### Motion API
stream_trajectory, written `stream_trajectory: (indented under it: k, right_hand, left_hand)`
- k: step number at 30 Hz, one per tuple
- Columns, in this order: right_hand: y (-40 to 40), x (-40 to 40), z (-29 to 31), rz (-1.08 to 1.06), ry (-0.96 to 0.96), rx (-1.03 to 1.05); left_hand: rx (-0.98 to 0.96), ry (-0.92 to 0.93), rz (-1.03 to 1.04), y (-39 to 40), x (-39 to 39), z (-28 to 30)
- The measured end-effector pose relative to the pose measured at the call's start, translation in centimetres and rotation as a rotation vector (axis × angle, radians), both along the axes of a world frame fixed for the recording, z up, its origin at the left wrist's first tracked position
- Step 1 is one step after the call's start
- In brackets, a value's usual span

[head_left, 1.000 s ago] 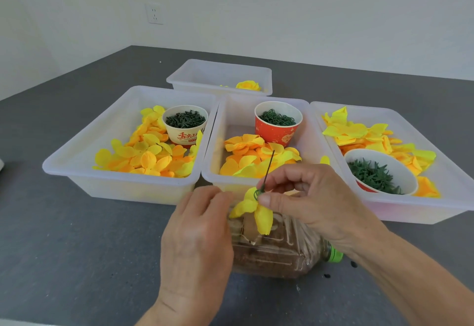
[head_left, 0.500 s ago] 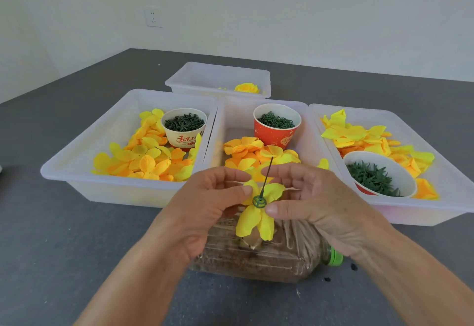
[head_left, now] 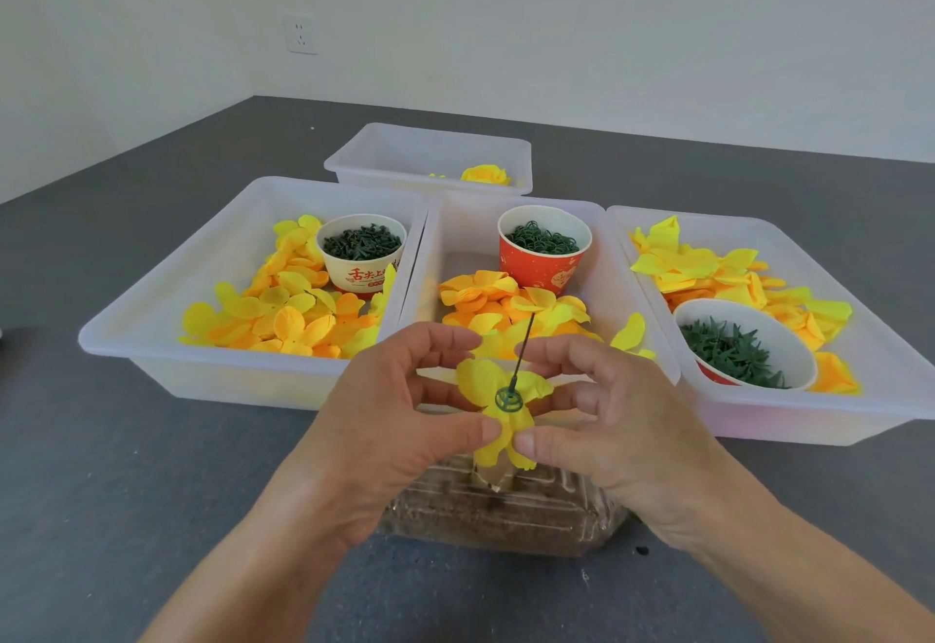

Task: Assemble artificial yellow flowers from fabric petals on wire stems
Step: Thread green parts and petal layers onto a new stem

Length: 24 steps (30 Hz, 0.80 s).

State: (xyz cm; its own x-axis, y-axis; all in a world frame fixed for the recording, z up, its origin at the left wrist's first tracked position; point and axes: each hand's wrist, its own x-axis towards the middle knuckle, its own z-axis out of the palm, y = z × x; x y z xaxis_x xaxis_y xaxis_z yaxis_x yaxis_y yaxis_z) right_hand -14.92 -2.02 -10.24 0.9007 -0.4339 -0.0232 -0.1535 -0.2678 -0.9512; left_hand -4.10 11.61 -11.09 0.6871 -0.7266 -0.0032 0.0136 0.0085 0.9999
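A yellow fabric flower point(head_left: 498, 420) sits on a thin dark wire stem point(head_left: 522, 351) that points up and away, with a round green ring piece point(head_left: 508, 398) at its centre. My left hand point(head_left: 399, 420) and my right hand point(head_left: 602, 425) hold the flower from either side, thumbs pinching the lower petal and fingers spread behind the upper petals. Loose yellow and orange petals fill the left tray point(head_left: 152, 318), the middle tray point(head_left: 430, 248) and the right tray point(head_left: 885, 364).
A clear plastic bottle of brown material point(head_left: 506, 516) lies on its side under my hands. A beige cup point(head_left: 362, 258), a red cup point(head_left: 544, 250) and a white bowl point(head_left: 744, 349) hold green parts. A far tray point(head_left: 430, 152) holds a finished flower point(head_left: 485, 174).
My left hand came up from below to the flower. Both hands now pinch the lower petal, and the petals are spread flatter around the green ring.
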Motion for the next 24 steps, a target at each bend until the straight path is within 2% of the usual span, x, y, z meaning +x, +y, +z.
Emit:
stream_trajectory:
  k: [3, 7, 11, 17, 24]
  right_hand:
    - [0.2, 0.1, 0.1, -0.001, 0.018, -0.007]
    - [-0.1, 0.1, 0.3, -0.025, -0.006, 0.082]
    - [-0.6, -0.3, 0.6, 0.031, -0.031, 0.201]
    - [-0.2, 0.3, -0.1, -0.043, -0.078, -0.132]
    - [-0.5, 1.0, -0.3, -0.035, -0.085, -0.208]
  left_hand:
    - [0.036, -0.037, 0.017, -0.3, -0.2, 0.2]
    - [0.033, -0.003, 0.015, -0.3, -0.2, 0.1]
    - [0.108, -0.105, 0.036, -0.5, -0.5, 0.0]
    - [0.134, -0.156, 0.018, -0.2, -0.4, 0.1]
    - [0.183, -0.168, 0.069, -0.5, -0.1, 0.4]
